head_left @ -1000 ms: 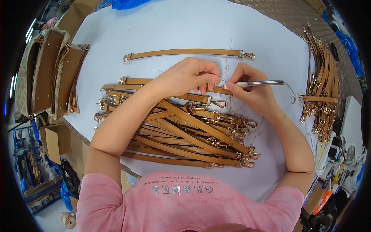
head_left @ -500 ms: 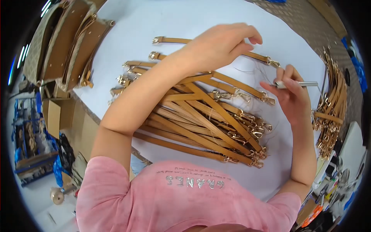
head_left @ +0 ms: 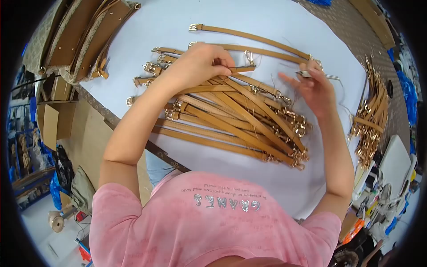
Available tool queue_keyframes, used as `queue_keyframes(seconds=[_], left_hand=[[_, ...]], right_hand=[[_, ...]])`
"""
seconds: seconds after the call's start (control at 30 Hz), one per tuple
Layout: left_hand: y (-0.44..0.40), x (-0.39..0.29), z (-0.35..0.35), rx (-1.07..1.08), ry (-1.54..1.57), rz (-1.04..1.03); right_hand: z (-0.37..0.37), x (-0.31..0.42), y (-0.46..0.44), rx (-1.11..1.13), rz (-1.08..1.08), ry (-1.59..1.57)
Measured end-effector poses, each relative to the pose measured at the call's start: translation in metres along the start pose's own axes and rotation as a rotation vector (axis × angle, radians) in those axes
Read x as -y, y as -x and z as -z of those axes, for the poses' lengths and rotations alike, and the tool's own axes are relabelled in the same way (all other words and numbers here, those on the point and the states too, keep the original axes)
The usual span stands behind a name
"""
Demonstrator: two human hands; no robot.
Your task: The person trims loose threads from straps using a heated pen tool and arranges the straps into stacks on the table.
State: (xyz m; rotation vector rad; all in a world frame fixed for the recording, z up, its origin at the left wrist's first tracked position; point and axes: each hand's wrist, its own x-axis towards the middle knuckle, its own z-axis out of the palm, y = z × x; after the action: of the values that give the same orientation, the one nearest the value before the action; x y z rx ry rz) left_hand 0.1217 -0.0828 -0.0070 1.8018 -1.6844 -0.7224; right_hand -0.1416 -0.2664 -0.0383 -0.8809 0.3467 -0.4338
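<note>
My left hand (head_left: 207, 60) is over the upper part of a pile of tan straps (head_left: 249, 109), its thumb and fingers pinched on one strap (head_left: 244, 69) whose end sticks out to the right. A metal clasp (head_left: 248, 57) stands just above that end. To the right, my right hand (head_left: 316, 91) is raised, with a slim metal pen-like tool (head_left: 327, 77) held in its curled fingers and the index finger stretched out to the left. Two tan straps (head_left: 253, 35) lie side by side above the pile, with buckles at their left ends. Loose threads lie around the clasps.
Brown and patterned bags (head_left: 73, 40) stand at the upper left. A bunch of tan straps (head_left: 371, 115) lies at the right edge of the white table sheet (head_left: 311, 26). An open cardboard box (head_left: 55, 120) is below the table at left. Cluttered items fill the lower right.
My left hand has left the earlier strap, which now lies beside the top one, and has taken hold of another in the pile. My right hand has drawn away rightward with the tool. The view has shifted.
</note>
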Motion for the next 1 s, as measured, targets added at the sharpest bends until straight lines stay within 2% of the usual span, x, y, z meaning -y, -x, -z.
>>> queue_keyframes(seconds=[0.07, 0.23, 0.33, 0.37, 0.47, 0.5, 0.6, 0.9, 1.0], left_hand=[[0.005, 0.001, -0.003, 0.073, 0.185, 0.087], [0.017, -0.027, -0.003, 0.315, 0.450, 0.193], [0.005, -0.052, 0.001, 0.369, 0.520, 0.250], [0.001, -0.054, -0.003, 0.379, 0.519, 0.245], [-0.018, -0.048, -0.018, 0.290, 0.325, 0.000], [-0.026, -0.042, -0.022, 0.302, 0.320, -0.001], [-0.049, -0.021, -0.031, 0.360, 0.287, 0.152], [-0.058, -0.014, -0.023, 0.438, 0.386, 0.253], [-0.064, -0.007, -0.039, 0.267, 0.252, -0.034]], right_hand=[[-0.014, -0.016, 0.010, 0.029, -0.077, -0.082], [-0.029, -0.026, 0.060, 0.078, -0.056, -0.150], [-0.027, -0.008, 0.081, -0.196, 0.120, -0.156], [-0.023, 0.001, 0.085, -0.205, 0.126, -0.156], [-0.012, 0.023, 0.092, -0.178, 0.248, -0.218], [-0.010, 0.028, 0.092, -0.162, 0.255, -0.204], [-0.001, 0.028, 0.091, -0.133, 0.258, -0.196], [0.006, 0.006, 0.079, -0.147, 0.195, -0.137], [0.004, 0.011, 0.078, -0.177, 0.193, -0.103]])
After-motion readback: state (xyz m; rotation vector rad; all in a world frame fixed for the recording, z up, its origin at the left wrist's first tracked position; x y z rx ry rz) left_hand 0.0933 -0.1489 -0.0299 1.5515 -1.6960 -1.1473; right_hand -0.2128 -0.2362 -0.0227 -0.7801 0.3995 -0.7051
